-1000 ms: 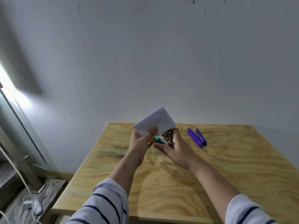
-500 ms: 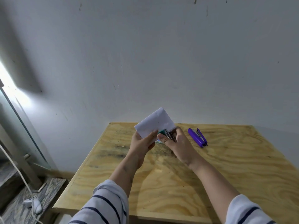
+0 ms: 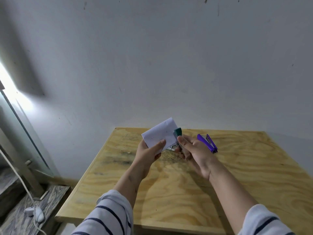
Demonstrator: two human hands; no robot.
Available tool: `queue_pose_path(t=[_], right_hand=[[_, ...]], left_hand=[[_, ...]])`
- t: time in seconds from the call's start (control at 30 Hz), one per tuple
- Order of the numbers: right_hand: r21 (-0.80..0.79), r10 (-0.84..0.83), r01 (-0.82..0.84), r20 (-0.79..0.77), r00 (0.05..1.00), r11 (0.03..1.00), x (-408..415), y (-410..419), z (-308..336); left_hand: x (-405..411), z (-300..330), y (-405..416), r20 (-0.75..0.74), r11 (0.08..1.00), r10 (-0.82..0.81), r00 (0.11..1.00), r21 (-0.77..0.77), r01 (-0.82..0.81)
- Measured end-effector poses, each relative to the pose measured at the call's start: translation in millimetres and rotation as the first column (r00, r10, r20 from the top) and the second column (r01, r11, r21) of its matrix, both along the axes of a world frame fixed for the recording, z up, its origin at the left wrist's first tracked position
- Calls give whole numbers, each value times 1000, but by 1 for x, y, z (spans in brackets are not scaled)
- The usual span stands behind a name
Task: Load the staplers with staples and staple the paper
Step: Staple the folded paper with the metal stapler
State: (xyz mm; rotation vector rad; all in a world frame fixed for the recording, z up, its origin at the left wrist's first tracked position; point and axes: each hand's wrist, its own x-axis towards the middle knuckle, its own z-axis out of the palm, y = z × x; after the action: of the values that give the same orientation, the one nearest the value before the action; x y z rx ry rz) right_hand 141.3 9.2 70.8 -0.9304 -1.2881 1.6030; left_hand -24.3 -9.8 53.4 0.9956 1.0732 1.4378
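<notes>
A: What is each hand holding?

B: The left hand [image 3: 149,152] is closed on a folded white paper [image 3: 160,135], thumb pressed on its near face, fingers hidden behind it. The paper is held up above the table [image 3: 237,184], just left of the frame's centre, its top corner rising in front of the wall [image 3: 152,56].

A: And the other hand?

B: The right hand [image 3: 194,153] grips a green stapler [image 3: 179,141], thumb along its near side. The stapler's green head sticks up past the thumb and touches the paper's right edge. Its metal body runs down through the palm.

A: Is the paper inside the stapler's mouth?

B: I cannot tell; the thumb and the paper's edge cover that spot.

A: Any box or tray of staples?

B: Just below the paper, between the two hands, something small and pale [image 3: 171,148] shows above the table. It may be a staple box, but it is too hidden to tell, and its contents cannot be seen.

A: What lies farther out?

B: A purple stapler [image 3: 207,143] rests on the table just right of the right hand, apart from it, hinged open in a narrow V. Striped sleeves [image 3: 108,216] fill the lower edge. At the lower left, on the floor, a white cord [image 3: 20,178] leads to a small white device [image 3: 36,212].
</notes>
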Motion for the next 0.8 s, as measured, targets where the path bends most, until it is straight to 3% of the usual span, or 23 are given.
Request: queue_pose_path(t=[0.33,0.43,0.53,0.6,0.7,0.8], right_hand=[[-46,-82,84,43,996,995,3,3,-6],[-20,-169,173,112,979,985,4,4,-8],[53,-153,146,191,970,988,8,1,-5],[97,-102,80,254,962,992,9,-1,-4],[124,-68,28,324,944,992,8,-3,-3],[152,-53,-2,352,934,988,7,-3,-2]], left_hand=[[-4,-3,-1,-39,998,-16,999,-66,14],[-7,-7,2,-237,987,140,961,-49,-156],[-13,1,5,-428,964,267,864,138,-229],[-16,16,8,-516,980,190,835,153,-129],[-14,33,12,-702,996,-68,709,-13,83],[-13,35,15,-742,989,-149,654,-103,108]])
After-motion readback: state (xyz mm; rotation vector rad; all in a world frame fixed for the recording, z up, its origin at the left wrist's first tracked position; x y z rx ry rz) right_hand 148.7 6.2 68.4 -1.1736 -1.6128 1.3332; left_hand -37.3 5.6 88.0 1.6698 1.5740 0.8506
